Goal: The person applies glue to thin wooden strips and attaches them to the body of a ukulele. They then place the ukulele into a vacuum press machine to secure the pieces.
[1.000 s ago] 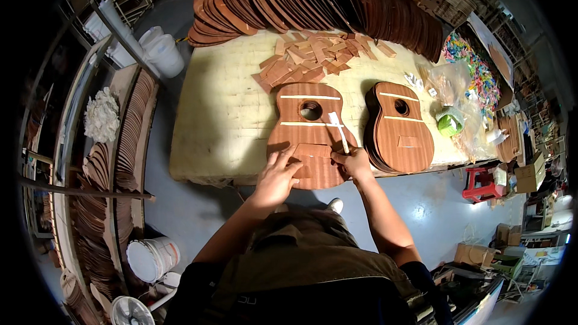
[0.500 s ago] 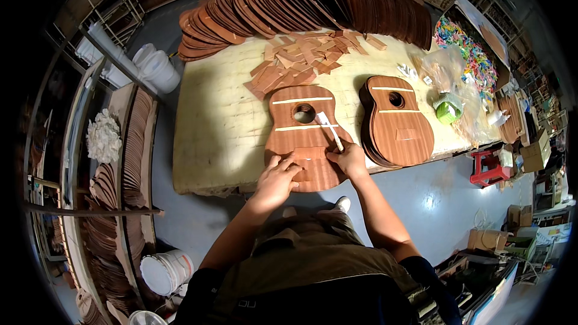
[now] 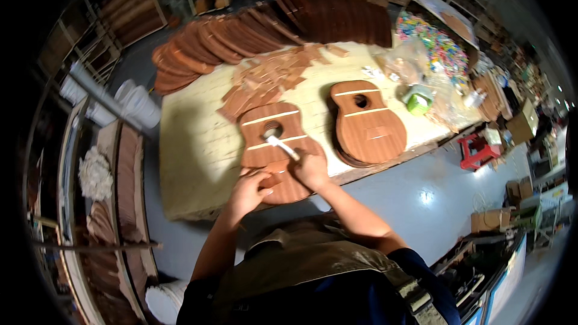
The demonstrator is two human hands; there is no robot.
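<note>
A brown wooden ukulele-shaped plate (image 3: 289, 188) lies near the table's front edge, with a round hole and two pale strips across it. On its lower part rests a thin rectangular wood patch (image 3: 278, 167). My left hand (image 3: 247, 191) lies at the patch's left end, fingers apart and touching the wood. My right hand (image 3: 313, 171) is closed round a small white brush (image 3: 283, 146), whose head points up and left toward the hole. That hand's fingertips are close to the patch's right end; whether they touch it is hard to tell.
Right of my hands sits a stack of similar plates (image 3: 379, 141). Loose wood patches (image 3: 265, 81) are heaped behind, before a long row of leaning plates (image 3: 223, 39). A green container (image 3: 418, 102), plastic bags and colourful clips (image 3: 433, 45) fill the right side.
The view has shifted, so the table appears turned and further left. My right hand still holds the brush, which now tilts more to the left. Both hands stay at the patch.
</note>
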